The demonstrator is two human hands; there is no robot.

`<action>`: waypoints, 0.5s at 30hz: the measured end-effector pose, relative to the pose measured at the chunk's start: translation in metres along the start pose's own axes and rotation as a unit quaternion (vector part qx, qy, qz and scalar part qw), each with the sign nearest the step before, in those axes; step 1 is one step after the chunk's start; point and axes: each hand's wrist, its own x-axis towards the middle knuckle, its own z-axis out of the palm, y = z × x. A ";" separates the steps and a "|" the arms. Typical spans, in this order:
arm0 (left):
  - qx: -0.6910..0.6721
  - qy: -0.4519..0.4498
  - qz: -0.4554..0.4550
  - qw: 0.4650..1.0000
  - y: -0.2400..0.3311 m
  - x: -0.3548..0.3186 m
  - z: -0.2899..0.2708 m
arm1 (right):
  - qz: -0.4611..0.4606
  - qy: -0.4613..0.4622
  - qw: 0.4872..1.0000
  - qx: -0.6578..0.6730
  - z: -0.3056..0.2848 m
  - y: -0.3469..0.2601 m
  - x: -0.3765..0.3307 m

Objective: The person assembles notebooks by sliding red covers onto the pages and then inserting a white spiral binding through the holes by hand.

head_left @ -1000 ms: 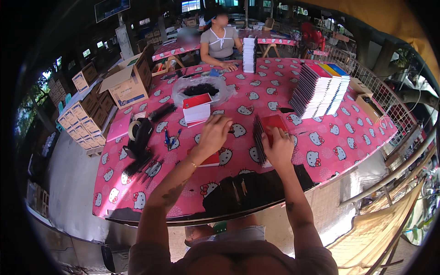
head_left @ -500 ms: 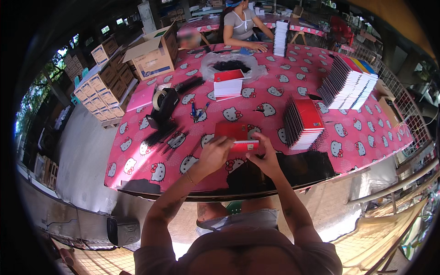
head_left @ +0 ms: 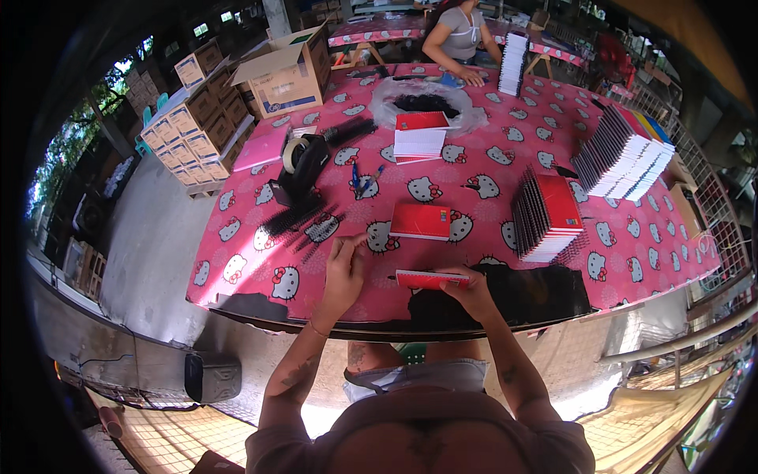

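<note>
My right hand (head_left: 469, 292) grips a thin red notebook (head_left: 422, 280) by its right end, tilted low above the near table edge. My left hand (head_left: 344, 267) is apart from it, to the left, fingers curled together; whether something small is between the fingertips cannot be made out. Black spiral binding coils (head_left: 296, 221) lie loose on the table just beyond my left hand. Another red notebook (head_left: 421, 221) lies flat a little farther off. To the right stands a stack of spiral-bound red notebooks (head_left: 549, 217).
A tape dispenser (head_left: 304, 166), blue pens (head_left: 363, 183) and a stack of red-covered notebooks (head_left: 421, 138) sit on the pink table (head_left: 482, 217). Taller notebook piles (head_left: 628, 158) stand at the right. A person (head_left: 462, 39) is across the table. Cartons (head_left: 284, 79) stand left.
My hands, both at the thin notebook before, have parted. My right hand has brought it nearer to me, uncovering the flat red notebook; my left hand has drawn back leftward. The view has shifted.
</note>
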 end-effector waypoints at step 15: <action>-0.081 -0.041 -0.037 0.995 0.027 -0.026 0.004 | -0.003 -0.013 1.000 -0.016 0.003 -0.001 0.004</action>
